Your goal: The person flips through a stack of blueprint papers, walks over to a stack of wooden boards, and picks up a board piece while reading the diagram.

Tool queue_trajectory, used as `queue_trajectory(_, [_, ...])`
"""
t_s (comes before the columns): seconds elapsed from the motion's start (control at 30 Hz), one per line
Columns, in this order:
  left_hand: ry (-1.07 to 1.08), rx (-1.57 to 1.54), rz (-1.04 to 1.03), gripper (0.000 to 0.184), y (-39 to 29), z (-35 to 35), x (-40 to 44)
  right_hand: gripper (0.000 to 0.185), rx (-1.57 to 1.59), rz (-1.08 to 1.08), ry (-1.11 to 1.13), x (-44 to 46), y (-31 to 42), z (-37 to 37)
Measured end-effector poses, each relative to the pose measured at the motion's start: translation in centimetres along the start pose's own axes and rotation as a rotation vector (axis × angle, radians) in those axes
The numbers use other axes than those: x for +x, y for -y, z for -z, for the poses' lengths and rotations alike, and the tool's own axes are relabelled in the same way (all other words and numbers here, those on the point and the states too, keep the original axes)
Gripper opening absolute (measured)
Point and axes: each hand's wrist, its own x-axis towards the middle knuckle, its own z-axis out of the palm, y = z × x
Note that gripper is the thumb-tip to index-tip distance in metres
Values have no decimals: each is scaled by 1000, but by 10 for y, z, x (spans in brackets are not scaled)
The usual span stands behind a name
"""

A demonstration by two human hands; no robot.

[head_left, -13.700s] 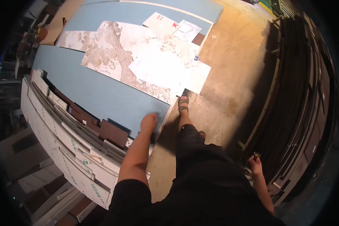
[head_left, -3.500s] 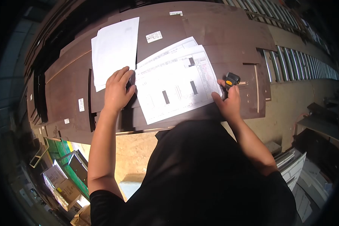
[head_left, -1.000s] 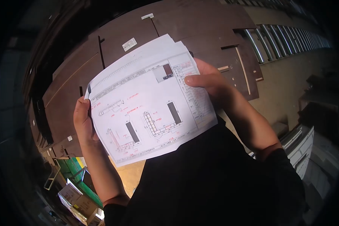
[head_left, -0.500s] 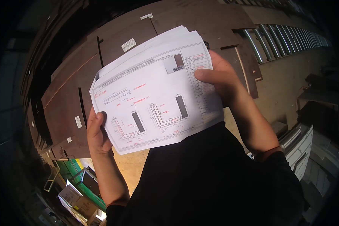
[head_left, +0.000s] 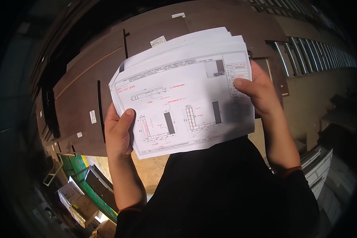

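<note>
right now we have a stack of printed sheets (head_left: 178, 99) up in front of us, held between both hands above the near side of some dark brown panels (head_left: 75, 91). our left hand (head_left: 121, 131) is closed narrowly on the left edge of the stack, thumb on the front face and the other fingers mostly hidden behind the paper. our right hand (head_left: 263, 89) pinches the right edge in the same way, its thumb reaching farther in over a printed table. a small dark object (head_left: 249, 55) peeks out just beside that edge, above the right hand, mostly hidden, so we cannot tell what it is. the top sheet carries line drawings with dark upright bars, red notes and a small picture at its far right; the lettering is too fine for us to read. at the far side of the stack, the edges of other sheets stick out unevenly. white labels (head_left: 92, 117) lie on the panels, to the left and beyond the paper. metal rollers (head_left: 305, 55) run along the far right, while pale boards (head_left: 320, 170) stand at the near right. at the near left, cardboard boxes (head_left: 81, 206) sit beside something green (head_left: 73, 164), and our black shirt (head_left: 226, 190) fills the near middle.
</note>
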Motion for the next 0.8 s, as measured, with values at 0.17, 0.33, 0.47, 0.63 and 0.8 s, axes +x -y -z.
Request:
queue_trajectory(0.17, [18,5,-39,49,-4,-8,-2,61,-26,44,0,0,2,4])
queue_trajectory(0.33, [2,17,-67,46,-5,-9,-2,61,-19,64,-22,-2,1,6])
queue_trajectory(0.47, [0,3,-83,46,-6,-12,-1,61,19,64,-8,-2,1,6])
queue_trajectory(0.63, [-8,2,-85,46,-8,-12,-2,61,44,70,-1,-2,2,4])
queue_trajectory(0.8, [3,13,-107,47,-8,-13,-3,62,74,52,-15,-5,-1,7])
